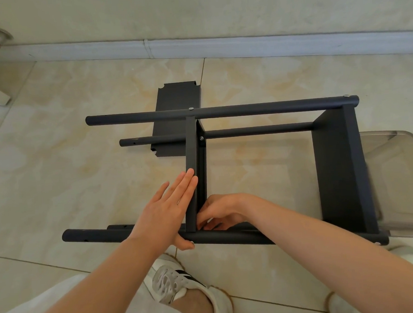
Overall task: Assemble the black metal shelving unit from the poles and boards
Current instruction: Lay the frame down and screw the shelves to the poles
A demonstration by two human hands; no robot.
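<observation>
The half-built shelving unit (pixel 258 109) lies on its side on the tiled floor (pixel 81 176). The left hand (pixel 165 207) presses straight, flat fingers against the middle board (pixel 190 145). The right hand (pixel 222 212) curls its fingers where that board meets the near pole (pixel 229 237); whether it grips anything cannot be told. A loose board (pixel 177 97) lies behind.
</observation>
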